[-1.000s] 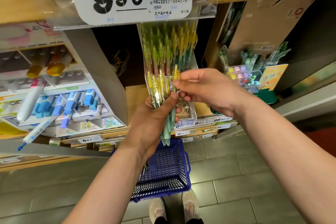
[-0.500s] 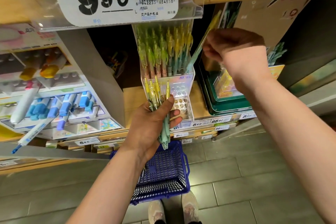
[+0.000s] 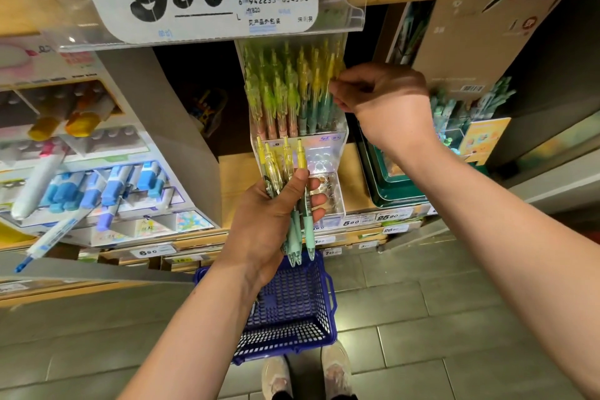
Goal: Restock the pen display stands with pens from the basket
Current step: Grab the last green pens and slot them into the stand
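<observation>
Head | left grip (image 3: 269, 214) clasps pen bunch (image 3: 286, 164) | right grip (image 3: 386, 101) curled at stand (image 3: 324, 153), hold unclear

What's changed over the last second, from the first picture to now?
The right hand took one pen from the bundle, lifted it up and right, then brought it left to the right edge of the stand, where it pinches it. The left hand kept gripping the bundle; the basket stayed put.

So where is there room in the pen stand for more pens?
Free: front-tier holes beside the pen bundle in the left hand; bare shelf between pen stand and green tray. Crowded: back rows, where the right hand pinches a pen.
</observation>
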